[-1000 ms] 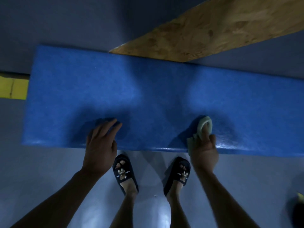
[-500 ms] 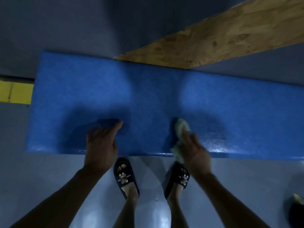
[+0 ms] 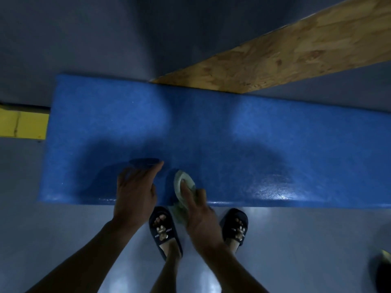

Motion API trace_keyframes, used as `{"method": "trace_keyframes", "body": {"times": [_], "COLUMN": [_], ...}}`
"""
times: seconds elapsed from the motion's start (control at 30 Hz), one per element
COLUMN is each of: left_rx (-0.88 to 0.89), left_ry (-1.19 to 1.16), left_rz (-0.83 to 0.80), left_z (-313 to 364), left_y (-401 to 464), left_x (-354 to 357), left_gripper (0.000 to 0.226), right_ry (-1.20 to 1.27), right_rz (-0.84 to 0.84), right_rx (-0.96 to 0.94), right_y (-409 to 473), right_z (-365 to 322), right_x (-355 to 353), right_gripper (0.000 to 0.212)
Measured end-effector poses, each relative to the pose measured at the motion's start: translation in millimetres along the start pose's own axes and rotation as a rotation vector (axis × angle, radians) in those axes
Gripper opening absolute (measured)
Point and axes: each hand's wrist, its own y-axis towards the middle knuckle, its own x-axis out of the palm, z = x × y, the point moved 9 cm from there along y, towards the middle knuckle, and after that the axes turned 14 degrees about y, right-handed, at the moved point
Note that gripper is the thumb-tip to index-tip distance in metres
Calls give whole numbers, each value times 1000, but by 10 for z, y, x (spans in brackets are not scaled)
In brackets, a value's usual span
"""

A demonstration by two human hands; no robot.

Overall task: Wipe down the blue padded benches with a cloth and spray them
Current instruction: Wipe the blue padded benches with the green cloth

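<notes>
One view only — the camera sits on my head and faces steeply down, close over the work. The blue bench [image 3: 211, 134] crosses the frame from left to right, my left hand [image 3: 135, 193] and right hand [image 3: 201, 216] enter from the bottom edge, and my slippers [image 3: 164, 231] stand on the grey floor [image 3: 63, 240] directly below — wide-angle.

The right hand [image 3: 198, 216] covers much of the cloth [image 3: 183, 182]. The blue bench [image 3: 211, 127] runs off the right edge. A dark blurred object [image 3: 382, 269] at the lower right is unidentifiable.
</notes>
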Motion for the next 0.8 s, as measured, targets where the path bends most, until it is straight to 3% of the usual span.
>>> {"method": "trace_keyframes", "body": {"times": [0.1,0.23,0.37,0.47,0.6,0.73,0.8], "left_rx": [-2,-8,-29,-30,-20,11,27], "left_ry": [3,0,19,33,37,5,37], "left_rz": [-13,-6,25,50,66,84,41], "left_z": [6,48,96,144,189,244,222], "left_y": [-9,-13,23,47,99,246,323], "left_x": [10,-12,-65,-109,-140,-236,-204], "left_gripper": [65,65,64,64,65,59,67], "right_ry": [-206,-251,-153,-119,-192,-326,-420], "right_rz": [59,251,483,485,236,66,86], "right_rx": [15,302,460,374,90,-203,-195], "right_y": [-160,-431,-331,-40,223,400,532], "right_z": [611,1386,1374,928,235,367,756], "right_x": [-640,-1635,-1551,-959,-496,-765,-1213], "right_gripper": [68,83,74,75,64,60,70]}}
